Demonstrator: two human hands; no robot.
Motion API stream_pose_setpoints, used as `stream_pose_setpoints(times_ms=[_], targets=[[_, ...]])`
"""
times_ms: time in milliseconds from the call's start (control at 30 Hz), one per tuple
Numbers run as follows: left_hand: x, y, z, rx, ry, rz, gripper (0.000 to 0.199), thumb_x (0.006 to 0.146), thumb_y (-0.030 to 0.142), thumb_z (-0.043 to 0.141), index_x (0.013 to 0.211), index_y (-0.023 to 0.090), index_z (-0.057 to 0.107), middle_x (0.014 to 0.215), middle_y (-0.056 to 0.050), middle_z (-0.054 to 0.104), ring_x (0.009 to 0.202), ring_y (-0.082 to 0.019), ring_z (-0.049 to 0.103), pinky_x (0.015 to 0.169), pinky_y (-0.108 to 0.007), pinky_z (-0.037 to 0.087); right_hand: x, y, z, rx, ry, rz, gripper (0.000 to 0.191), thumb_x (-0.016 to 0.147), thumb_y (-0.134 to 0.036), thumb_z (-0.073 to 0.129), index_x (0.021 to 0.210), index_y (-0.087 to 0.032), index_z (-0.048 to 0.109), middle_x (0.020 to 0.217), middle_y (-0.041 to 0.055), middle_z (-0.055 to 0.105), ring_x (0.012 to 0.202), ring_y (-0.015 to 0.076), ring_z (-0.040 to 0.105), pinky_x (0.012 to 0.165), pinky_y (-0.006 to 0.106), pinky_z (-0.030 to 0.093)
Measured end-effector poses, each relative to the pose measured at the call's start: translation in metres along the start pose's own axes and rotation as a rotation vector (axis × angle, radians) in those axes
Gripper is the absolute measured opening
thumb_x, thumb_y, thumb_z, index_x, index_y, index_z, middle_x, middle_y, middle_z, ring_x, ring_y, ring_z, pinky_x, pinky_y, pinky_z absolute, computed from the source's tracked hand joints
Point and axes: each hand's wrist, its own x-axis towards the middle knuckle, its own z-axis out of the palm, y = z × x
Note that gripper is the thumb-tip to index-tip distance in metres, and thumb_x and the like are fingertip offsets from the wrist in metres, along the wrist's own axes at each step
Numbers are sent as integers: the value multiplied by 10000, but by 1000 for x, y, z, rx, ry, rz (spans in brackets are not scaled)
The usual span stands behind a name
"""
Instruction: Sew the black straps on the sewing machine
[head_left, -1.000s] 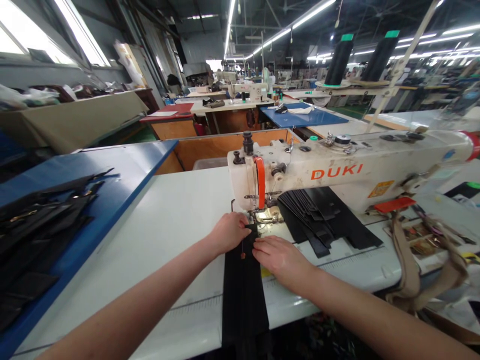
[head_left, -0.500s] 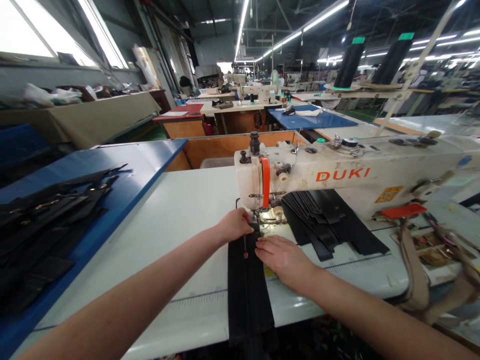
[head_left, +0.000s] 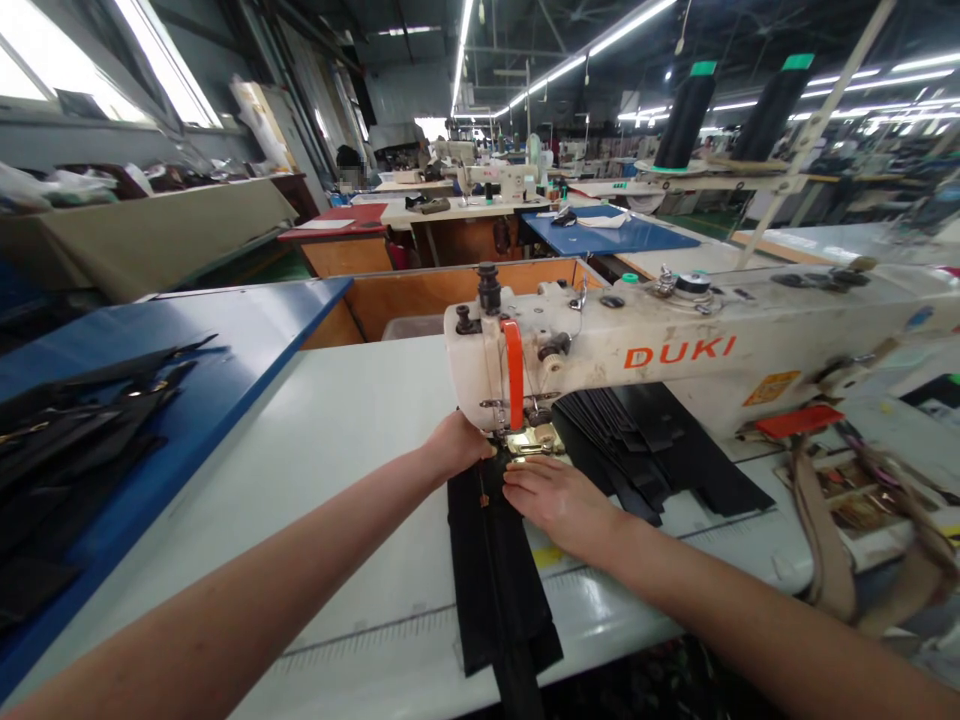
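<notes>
A long black fabric piece [head_left: 499,580] with a zipper down its middle lies under the needle area of a white sewing machine [head_left: 585,340]. Its near end reaches the table's front edge, where a narrow strip hangs over. A small zipper pull [head_left: 484,500] shows on it, just short of the presser foot. My left hand [head_left: 454,446] is closed on the fabric's left side beside the foot, its fingertips partly hidden by the machine head. Fingers together and lying flat, my right hand [head_left: 559,500] presses on the fabric's right edge just in front of the needle plate [head_left: 534,440].
Stacked black pieces [head_left: 645,450] lie under the machine arm. More black pieces [head_left: 82,430] with metal parts are heaped on the blue table [head_left: 247,330] at left. Tan straps [head_left: 825,540] hang at right by a small parts tray [head_left: 870,510]. Black thread cones [head_left: 682,120] stand behind.
The fabric has slid forward, bringing the zipper pull nearer the presser foot and the near end up to the table edge. Both hands stay beside the foot. The view has shifted slightly right.
</notes>
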Motion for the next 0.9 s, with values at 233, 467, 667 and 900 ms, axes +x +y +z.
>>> stream_pose_setpoints(times_ms=[233,467,667,900], targets=[[-1,-3,0,-32,62,46,242,919,274,622,1119,139,609,1141,-70,618,984,-231,627,827,-413,535,3,2,0,15,-2,33,118,934,-109,542,953,-127,657,1091,115,673,1022,206,627,963,352,477],[1,-2,-1,-22,98,42,182,910,242,633,1055,132,630,1121,-66,630,1011,-231,621,864,-430,519,7,4,1,23,-6,68,102,930,-121,562,937,-133,663,1083,103,679,1019,203,630,970,347,471],[-2,0,-2,6,116,56,160,910,239,634,1025,128,637,1077,-59,647,973,-217,637,841,-411,532,7,4,2,28,-12,76,95,927,-130,571,930,-134,666,1086,103,675,1008,208,629,967,356,470],[-18,6,-1,110,219,6,162,881,185,624,1024,109,625,976,-73,671,909,-232,661,815,-425,542,7,3,-2,55,-19,92,81,911,-106,587,918,-125,666,1103,119,664,1019,213,621,962,357,466]])
